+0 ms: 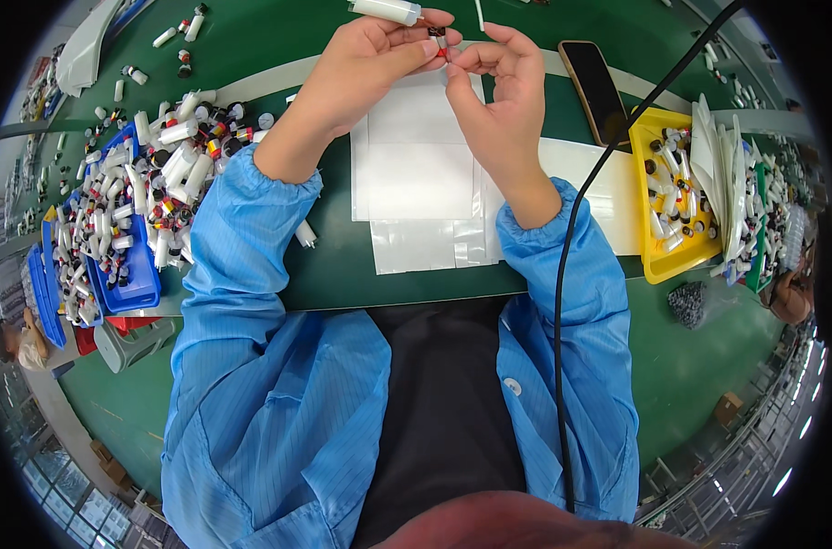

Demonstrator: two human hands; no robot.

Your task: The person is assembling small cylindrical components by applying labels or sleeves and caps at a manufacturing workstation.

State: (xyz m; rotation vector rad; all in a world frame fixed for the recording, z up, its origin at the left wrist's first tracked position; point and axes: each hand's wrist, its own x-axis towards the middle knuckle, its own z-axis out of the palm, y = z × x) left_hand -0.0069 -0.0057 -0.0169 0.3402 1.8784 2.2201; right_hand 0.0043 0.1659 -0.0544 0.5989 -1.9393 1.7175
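Note:
Both my hands are raised together over the far part of the green table. My left hand (361, 73) holds a white plastic tube (388, 11) with a clear end across its fingers. Between its thumb and forefinger is a small black-and-red piece (438, 40). My right hand (509, 96) comes in from the other side, thumb and forefinger closed together at the red end of that piece. What sits between those fingertips is too small to make out. A thin white stick (480, 15) shows just above the right hand; whether it is held is unclear.
White sheets and clear bags (420, 183) lie under my hands. On the left, blue trays (139, 274) overflow with white tubes (182, 169). To the right are a phone (594, 91), a yellow tray (676, 263) of small bottles and a black cable (576, 229) crossing my right arm.

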